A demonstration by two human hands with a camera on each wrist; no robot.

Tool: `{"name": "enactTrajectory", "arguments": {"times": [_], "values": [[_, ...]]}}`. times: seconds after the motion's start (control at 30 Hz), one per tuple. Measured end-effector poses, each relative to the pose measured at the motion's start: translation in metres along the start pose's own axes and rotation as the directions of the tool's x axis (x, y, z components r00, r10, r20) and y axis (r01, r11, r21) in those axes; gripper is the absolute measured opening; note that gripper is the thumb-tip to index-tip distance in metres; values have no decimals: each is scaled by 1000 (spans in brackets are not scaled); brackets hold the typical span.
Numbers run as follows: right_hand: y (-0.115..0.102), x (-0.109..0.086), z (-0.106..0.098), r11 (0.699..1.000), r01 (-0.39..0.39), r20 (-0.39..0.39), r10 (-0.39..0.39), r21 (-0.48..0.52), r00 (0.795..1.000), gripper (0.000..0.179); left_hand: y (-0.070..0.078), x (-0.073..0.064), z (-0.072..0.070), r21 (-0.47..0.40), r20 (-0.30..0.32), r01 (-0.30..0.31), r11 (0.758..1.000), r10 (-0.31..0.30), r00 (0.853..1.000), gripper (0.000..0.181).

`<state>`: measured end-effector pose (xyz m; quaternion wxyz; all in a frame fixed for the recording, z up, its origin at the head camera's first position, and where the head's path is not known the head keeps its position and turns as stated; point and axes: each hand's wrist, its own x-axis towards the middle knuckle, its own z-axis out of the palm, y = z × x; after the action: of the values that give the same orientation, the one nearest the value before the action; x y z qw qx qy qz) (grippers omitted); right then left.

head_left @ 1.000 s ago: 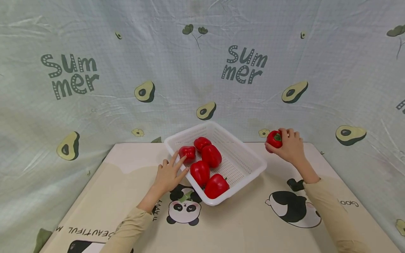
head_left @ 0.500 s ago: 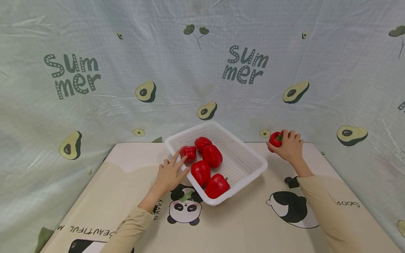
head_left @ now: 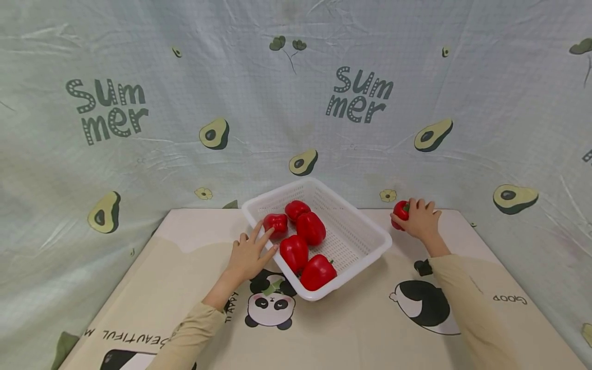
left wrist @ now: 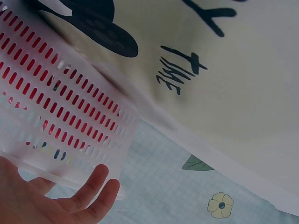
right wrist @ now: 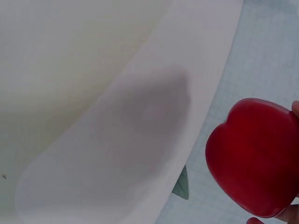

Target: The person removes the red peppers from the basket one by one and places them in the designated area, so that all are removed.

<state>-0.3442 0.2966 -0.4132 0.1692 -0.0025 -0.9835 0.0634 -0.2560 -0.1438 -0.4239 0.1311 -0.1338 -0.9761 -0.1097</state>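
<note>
A white slotted plastic basket (head_left: 353,271) stands at an angle on the table, with several red bell peppers (head_left: 311,228) gathered on its left side. My left hand (head_left: 248,258) rests on the basket's left rim, fingers spread and reaching over the edge. Seen from the left wrist, the fingers (left wrist: 107,193) lie by the rim and red shows through the slotted wall. At the table's far right, my right hand (head_left: 423,221) grips another red bell pepper (head_left: 399,215) with a green stem. In the right wrist view that pepper (right wrist: 259,156) hangs above its shadow; most of the hand is out of frame.
The table is covered with a cream cloth (head_left: 361,329) printed with pandas and lettering. Behind it, a pale green curtain (head_left: 259,92) with avocado prints hangs close to the table's back edge. A dark-framed shape (head_left: 121,358) lies at the lower left.
My right hand has lowered the held bell pepper slightly toward the table. The left hand has stayed on the basket rim, and the basket and its peppers have kept their places.
</note>
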Motion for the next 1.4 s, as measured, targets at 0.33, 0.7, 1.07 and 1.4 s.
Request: {"name": "enactTrajectory", "arguments": {"times": [0.33,0.7,1.07,1.4], "values": [[1,-3,13,999,12,91,-8,-38,996,71,0,0,0,2,-13,-5,1000,5,1000,56],[2,-7,20,999,33,146,-28,-32,989,75,1,0,0,-4,-18,-7,1000,7,1000,55],[-3,-7,23,998,58,138,-52,-35,989,78,0,0,1,-1,-14,-2,1000,2,1000,55],[2,-8,22,998,68,144,-64,-20,987,82,-1,1,2,-3,-7,2,1000,-2,1000,56]]}}
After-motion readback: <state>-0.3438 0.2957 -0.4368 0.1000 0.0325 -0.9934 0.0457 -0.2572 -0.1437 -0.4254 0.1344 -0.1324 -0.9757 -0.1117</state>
